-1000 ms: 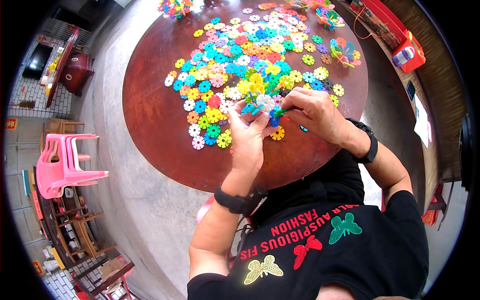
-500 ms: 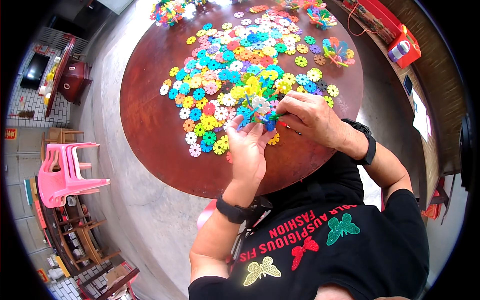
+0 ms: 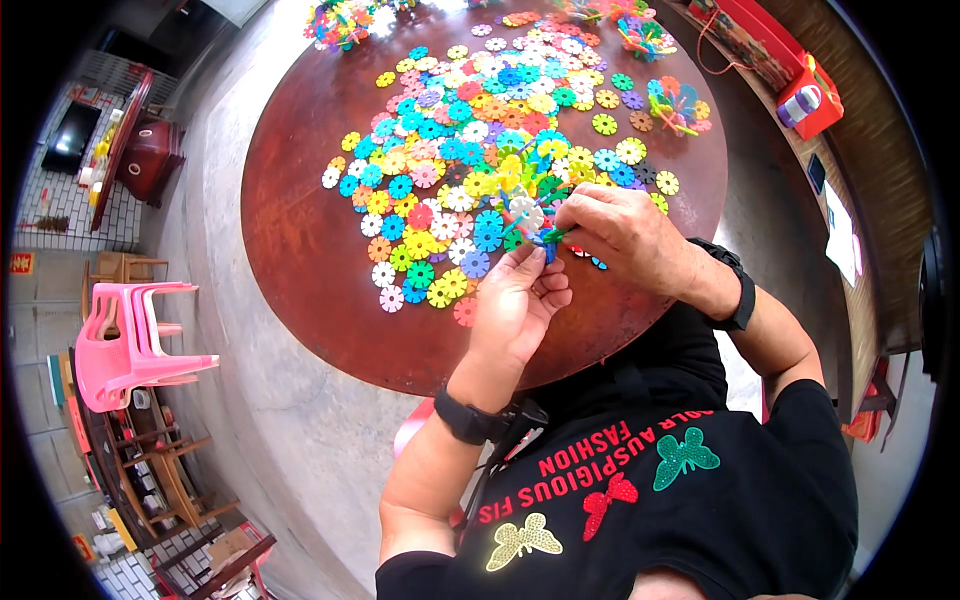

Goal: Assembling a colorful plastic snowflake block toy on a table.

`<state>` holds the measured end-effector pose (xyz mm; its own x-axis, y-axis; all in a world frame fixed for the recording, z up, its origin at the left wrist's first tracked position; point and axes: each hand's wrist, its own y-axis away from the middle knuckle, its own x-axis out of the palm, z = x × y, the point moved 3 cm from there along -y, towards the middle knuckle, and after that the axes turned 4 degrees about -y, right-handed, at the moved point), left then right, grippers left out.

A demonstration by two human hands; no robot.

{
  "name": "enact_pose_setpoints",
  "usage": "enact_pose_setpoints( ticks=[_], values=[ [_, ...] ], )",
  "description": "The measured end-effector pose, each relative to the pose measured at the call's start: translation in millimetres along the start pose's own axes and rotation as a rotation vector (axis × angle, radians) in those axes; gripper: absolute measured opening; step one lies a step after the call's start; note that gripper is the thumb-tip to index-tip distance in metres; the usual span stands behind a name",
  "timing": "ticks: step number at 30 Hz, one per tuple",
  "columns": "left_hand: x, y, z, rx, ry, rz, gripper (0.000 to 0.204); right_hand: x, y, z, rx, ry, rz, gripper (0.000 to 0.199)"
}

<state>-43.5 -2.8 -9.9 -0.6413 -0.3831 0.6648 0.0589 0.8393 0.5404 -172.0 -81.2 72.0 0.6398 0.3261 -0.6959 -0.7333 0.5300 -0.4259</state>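
Note:
Both hands meet over the near part of a round brown table (image 3: 300,250). My left hand (image 3: 520,300) and my right hand (image 3: 625,235) together pinch a small cluster of joined plastic snowflake discs (image 3: 535,225), white, blue and green. A wide spread of loose snowflake discs (image 3: 470,150) in yellow, blue, pink, green and white lies on the table just beyond the fingers. Each wrist wears a black band.
Finished disc clusters (image 3: 675,105) sit at the table's far right and another built disc cluster (image 3: 340,20) at the far left. A red box (image 3: 810,100) stands on a side shelf to the right. Stacked pink plastic chairs (image 3: 130,340) stand on the concrete floor to the left.
The view has tilted, so the table and hands sit lower in the picture. Both hands stay together on the disc cluster, fingers shifting slightly on it.

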Motion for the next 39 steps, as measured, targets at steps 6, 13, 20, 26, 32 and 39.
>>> enact_pose_setpoints(
  ticks=[6,13,20,26,32,39],
  values=[
    [9,3,6,-0.154,0.061,0.125,0.014,-5,-1,-1,0.003,-0.002,0.01,0.013],
    [6,-1,12,-0.144,0.154,0.177,0.017,-6,-1,4,0.002,0.033,0.052,0.014],
    [5,-2,16,-0.134,0.167,0.205,0.009,-2,2,4,-0.039,0.116,0.062,0.015],
    [7,0,17,-0.073,0.106,0.168,0.01,-1,3,8,-0.057,0.216,0.122,0.013],
    [9,2,16,-0.059,0.058,0.115,0.01,0,5,3,-0.075,0.198,0.177,0.013],
    [10,4,15,-0.031,0.028,0.08,0.011,2,5,2,-0.064,0.154,0.202,0.015]
  ],
)
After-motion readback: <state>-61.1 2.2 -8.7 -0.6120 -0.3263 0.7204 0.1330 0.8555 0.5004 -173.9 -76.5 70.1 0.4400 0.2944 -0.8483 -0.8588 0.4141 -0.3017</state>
